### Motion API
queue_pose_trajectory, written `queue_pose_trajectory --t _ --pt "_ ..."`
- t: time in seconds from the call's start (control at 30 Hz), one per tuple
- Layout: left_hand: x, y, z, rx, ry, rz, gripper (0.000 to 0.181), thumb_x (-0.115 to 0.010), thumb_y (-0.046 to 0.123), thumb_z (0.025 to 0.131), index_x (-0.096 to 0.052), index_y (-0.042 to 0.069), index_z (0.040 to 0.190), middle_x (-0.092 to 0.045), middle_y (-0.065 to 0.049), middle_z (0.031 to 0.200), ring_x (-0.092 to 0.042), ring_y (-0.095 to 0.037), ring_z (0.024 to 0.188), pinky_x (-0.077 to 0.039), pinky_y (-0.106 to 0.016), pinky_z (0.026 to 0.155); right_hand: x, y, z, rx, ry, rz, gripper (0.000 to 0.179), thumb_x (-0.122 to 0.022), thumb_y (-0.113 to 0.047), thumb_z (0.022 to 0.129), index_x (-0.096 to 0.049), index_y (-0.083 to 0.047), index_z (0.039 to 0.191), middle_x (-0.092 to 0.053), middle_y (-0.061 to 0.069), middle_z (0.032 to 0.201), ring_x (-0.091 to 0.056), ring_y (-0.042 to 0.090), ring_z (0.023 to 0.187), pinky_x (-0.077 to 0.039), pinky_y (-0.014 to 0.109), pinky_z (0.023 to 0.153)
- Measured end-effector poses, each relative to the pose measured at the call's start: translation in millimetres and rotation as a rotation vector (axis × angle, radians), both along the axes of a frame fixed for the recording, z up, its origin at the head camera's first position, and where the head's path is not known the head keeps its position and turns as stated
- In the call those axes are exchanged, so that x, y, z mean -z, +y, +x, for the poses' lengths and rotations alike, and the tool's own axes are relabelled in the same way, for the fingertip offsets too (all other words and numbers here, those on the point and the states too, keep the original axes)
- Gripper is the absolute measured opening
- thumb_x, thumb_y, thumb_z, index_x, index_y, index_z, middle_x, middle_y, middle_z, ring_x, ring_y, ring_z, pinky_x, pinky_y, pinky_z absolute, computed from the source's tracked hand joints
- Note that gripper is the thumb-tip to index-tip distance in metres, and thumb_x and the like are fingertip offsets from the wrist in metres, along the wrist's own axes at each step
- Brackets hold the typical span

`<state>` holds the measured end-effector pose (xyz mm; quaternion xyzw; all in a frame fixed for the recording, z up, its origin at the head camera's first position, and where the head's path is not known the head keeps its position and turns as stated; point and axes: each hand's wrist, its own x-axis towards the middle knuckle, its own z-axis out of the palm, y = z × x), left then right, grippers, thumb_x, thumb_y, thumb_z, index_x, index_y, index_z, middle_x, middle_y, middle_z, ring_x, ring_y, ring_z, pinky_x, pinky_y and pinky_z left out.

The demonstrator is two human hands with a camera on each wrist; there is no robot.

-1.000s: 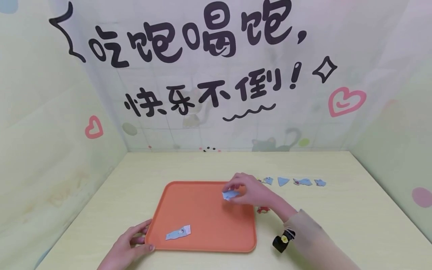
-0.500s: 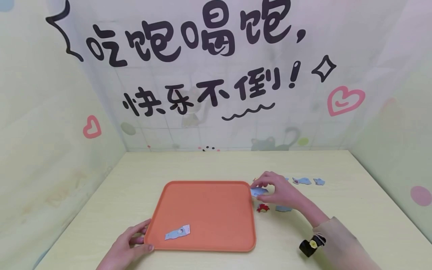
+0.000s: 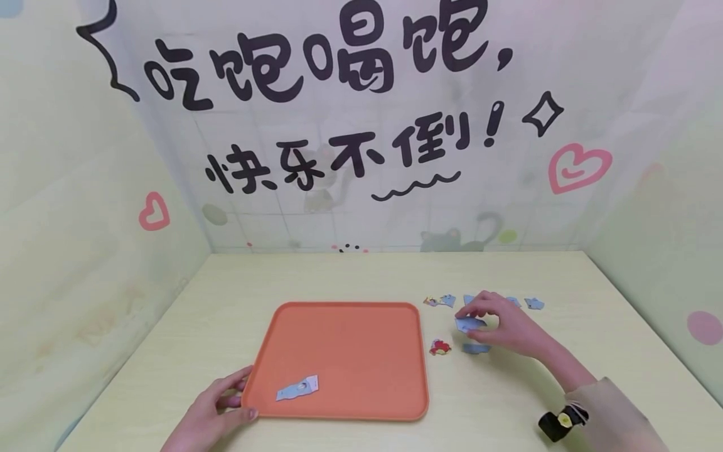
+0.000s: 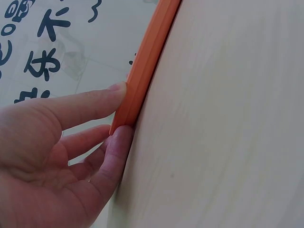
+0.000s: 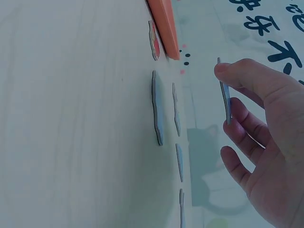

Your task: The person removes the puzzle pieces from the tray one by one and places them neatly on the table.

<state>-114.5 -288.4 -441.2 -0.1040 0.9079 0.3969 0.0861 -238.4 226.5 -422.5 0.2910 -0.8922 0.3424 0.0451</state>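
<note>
My right hand (image 3: 511, 326) pinches a light-blue puzzle piece (image 3: 467, 324) between thumb and fingers, over the table to the right of the orange tray (image 3: 350, 351). Seen edge-on in the right wrist view, the held piece (image 5: 226, 102) is thin and clear of the table. Beneath it on the table lies another blue piece (image 3: 476, 349), with a red piece (image 3: 440, 347) nearer the tray. At the tray's front left corner, my left hand (image 3: 206, 414) holds the edge, its thumb at the front and fingers along the left side. A long blue-and-pink piece (image 3: 297, 388) lies in the tray.
Behind the right hand runs a row of several pieces, partly covered by it; a small blue one (image 3: 533, 304) ends the row. A printed cloth wall (image 3: 361, 213) closes off the table (image 3: 316, 276) at the back, with more cloth at both sides.
The right hand has carried the blue piece rightward, from over the tray to above the table beside it. This uncovers the red piece and the left end of the back row. The left hand stays put.
</note>
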Motion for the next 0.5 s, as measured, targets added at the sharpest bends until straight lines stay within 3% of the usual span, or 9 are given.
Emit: queue_pose_trajectory --t 0.17,0.37,0.5 --pt "0.0 -0.1 -0.1 0.002 0.003 -0.003 0.082 -0.083 0.024 0.077 -0.045 0.008 0.147 -0.057 -0.014 0.134 -0.06 -0.019 0.105 -0.05 -0.031 0.083 5.1 12 4.9 0.041 0.003 0.025 0.031 -0.082 -0.016 0.08 -0.073 -0.029 0.107 -0.065 -0.013 0.103 -0.054 0.005 0.093 -0.047 0.027 0.081" --pt "-0.8 0.8 0.5 0.005 0.009 -0.005 0.081 -0.083 0.022 0.078 -0.045 0.007 0.147 -0.058 -0.013 0.133 -0.06 -0.019 0.105 -0.049 -0.03 0.083 10.8 28 10.9 0.077 0.013 0.067 0.033 -0.081 -0.011 0.079 -0.073 -0.028 0.106 -0.066 -0.01 0.107 -0.06 0.026 0.11 -0.05 0.03 0.091" --pt "-0.9 1.4 1.0 -0.001 0.005 -0.007 0.081 -0.083 0.024 0.078 -0.044 0.007 0.148 -0.058 -0.013 0.132 -0.059 -0.019 0.105 -0.05 -0.032 0.084 14.4 38 13.3 0.07 0.02 0.076 0.034 -0.081 -0.008 0.077 -0.073 -0.025 0.106 -0.067 -0.009 0.107 -0.061 0.011 0.104 -0.053 0.026 0.088"
